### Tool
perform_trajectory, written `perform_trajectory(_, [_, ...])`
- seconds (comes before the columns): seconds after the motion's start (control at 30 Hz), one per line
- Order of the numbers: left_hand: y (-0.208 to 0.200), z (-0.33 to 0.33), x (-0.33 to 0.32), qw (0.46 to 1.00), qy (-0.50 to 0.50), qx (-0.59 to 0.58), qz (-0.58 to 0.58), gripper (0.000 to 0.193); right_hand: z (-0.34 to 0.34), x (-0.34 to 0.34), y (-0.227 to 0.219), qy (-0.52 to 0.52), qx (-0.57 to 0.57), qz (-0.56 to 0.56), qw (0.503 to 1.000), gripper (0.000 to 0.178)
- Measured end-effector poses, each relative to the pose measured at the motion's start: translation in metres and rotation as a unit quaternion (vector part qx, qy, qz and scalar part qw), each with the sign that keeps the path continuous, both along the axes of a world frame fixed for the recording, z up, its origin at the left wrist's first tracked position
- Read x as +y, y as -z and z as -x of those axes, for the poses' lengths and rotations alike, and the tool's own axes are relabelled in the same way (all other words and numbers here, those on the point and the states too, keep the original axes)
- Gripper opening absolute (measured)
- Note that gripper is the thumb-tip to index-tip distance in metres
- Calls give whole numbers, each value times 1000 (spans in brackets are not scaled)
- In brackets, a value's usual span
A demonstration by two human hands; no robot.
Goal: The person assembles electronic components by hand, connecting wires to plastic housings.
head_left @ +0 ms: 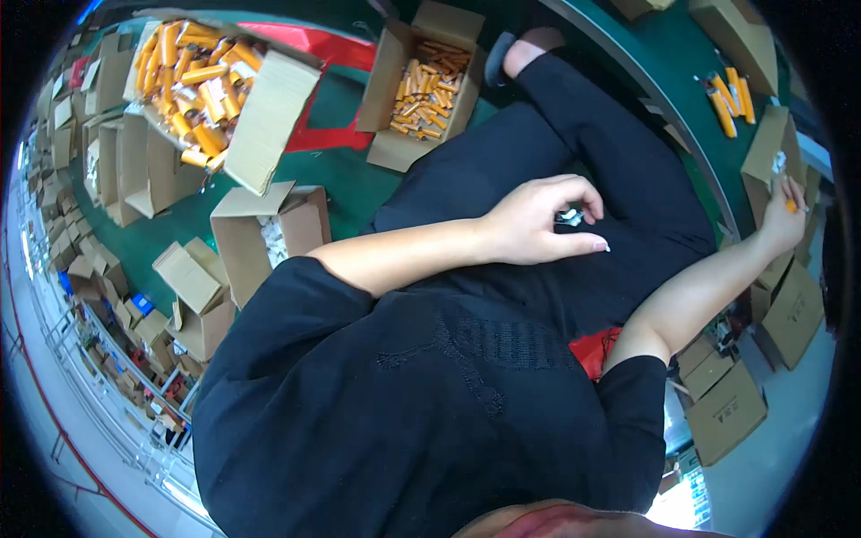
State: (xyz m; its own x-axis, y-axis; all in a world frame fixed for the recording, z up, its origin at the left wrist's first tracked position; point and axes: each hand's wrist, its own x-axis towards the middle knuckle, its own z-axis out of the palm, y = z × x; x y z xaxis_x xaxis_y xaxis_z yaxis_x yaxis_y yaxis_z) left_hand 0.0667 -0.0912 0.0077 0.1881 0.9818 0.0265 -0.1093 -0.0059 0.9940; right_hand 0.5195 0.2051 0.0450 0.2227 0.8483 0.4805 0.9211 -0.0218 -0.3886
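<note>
My left hand hovers over my black-trousered lap, fingers curled and thumb held apart. Under its bent fingers shows a small white-and-silver piece, too small to name. At the far right my right hand is closed, with a bit of orange showing between its fingers and a small white piece sticking out at the fingertips. It is beside an open cardboard box. Several orange cylinders, which look like wrapped battery cells, lie on the green surface beyond that box.
A large carton heaped with orange cylinders stands at the far left. Beside a red plastic frame another carton holds smaller orange cylinders. An open box with white pieces sits near my left elbow. More cartons stand at lower right.
</note>
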Motion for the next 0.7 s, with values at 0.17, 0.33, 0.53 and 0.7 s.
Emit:
perform_trajectory(0.17, [8,14,-2,1000,-7,22,-10,27,107,-35,-20,79,-30,23,996,27])
perform_trajectory(0.33, [-1,11,-6,997,12,28,71,22,128,-50,-27,108,14,25,994,28])
perform_trajectory(0.53, [-2,8,-1,998,22,-16,58,21,105,-49,-26,50,46,22,997,24])
perform_trajectory(0.7, [2,6,-2,998,3,-14,63,21,116,-48,-25,89,29,17,996,21])
